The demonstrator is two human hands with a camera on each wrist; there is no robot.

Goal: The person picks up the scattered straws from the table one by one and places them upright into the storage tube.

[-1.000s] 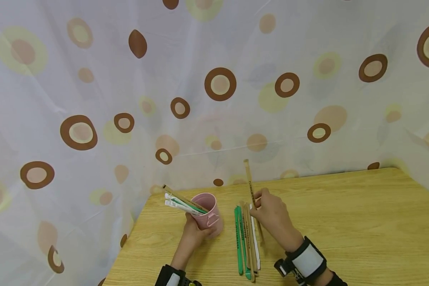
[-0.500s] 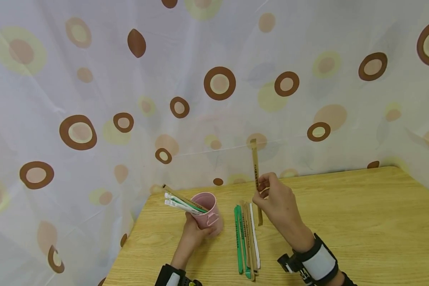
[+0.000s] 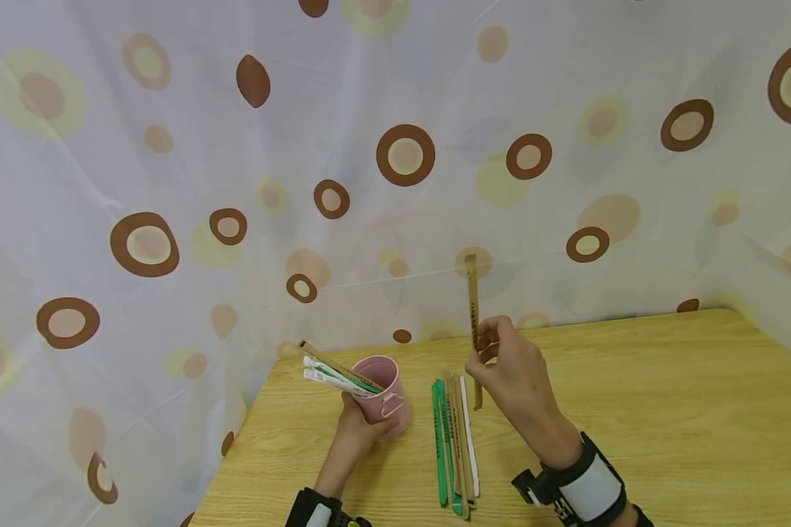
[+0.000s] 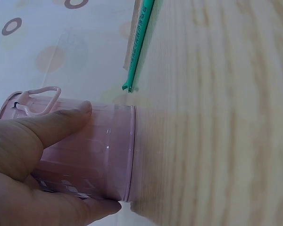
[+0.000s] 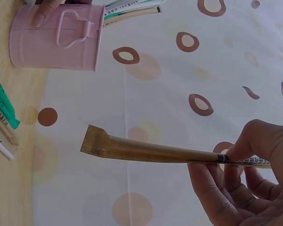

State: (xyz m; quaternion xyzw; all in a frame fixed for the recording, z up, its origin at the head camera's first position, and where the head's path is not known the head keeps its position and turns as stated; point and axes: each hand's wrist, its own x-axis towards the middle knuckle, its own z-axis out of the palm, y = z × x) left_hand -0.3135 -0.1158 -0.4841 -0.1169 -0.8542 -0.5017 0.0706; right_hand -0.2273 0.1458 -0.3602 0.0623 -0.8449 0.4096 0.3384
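Observation:
My left hand (image 3: 358, 430) grips a small pink metal bucket (image 3: 395, 410) that stands on the table, thumb on one side and fingers round the other. Several wrapped straws (image 3: 336, 373), brown, green and white, lean out over its left rim. My right hand (image 3: 515, 369) pinches a brown paper-wrapped straw (image 3: 472, 300) between thumb and fingers, holding it nearly upright above the table. In the right wrist view, the flat sealed end of this brown straw (image 5: 141, 149) points toward the bucket side. Printed lettering runs along the wrapper, partly covered by my fingers.
Between the hands, a row of wrapped straws (image 3: 455, 446) in green, brown and white lies on the wooden table (image 3: 666, 410). Behind the table hangs a pale curtain (image 3: 349, 95) with brown and yellow circles.
My right hand has lifted the brown straw up from beside the row and moved slightly right, then nearly stopped. My left hand and the bucket have stayed in place.

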